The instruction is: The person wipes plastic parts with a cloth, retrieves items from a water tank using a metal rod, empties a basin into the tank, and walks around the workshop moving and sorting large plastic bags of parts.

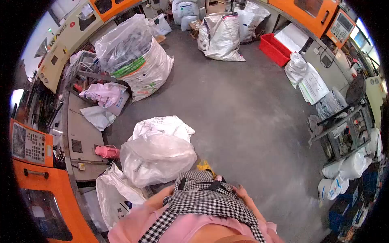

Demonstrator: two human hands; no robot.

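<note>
My right hand (pixel 240 191) hangs beside the checked apron (pixel 206 198), its fingers loosely extended at the apron's edge and nothing visible in them. On the other side, my left hand (pixel 170 189) is partly covered by the apron, so its fingers are hidden. Just ahead of that hand stands a large clear plastic bag (pixel 158 160), bulging and crumpled. A white woven sack (pixel 164 124) with dark print lies behind it. Close to my left forearm is another white sack (pixel 115 194). Something yellow (pixel 206 167) shows on the floor beyond the apron.
Orange machines (pixel 40 198) line the sides. A pink thermos-like jug (pixel 107 152) is at left. A tall filled sack (pixel 152 69), a white sack (pixel 222 38) and a red crate (pixel 275 49) stand farther off. A metal rack (pixel 344 133) borders the grey floor (pixel 239 105) at right.
</note>
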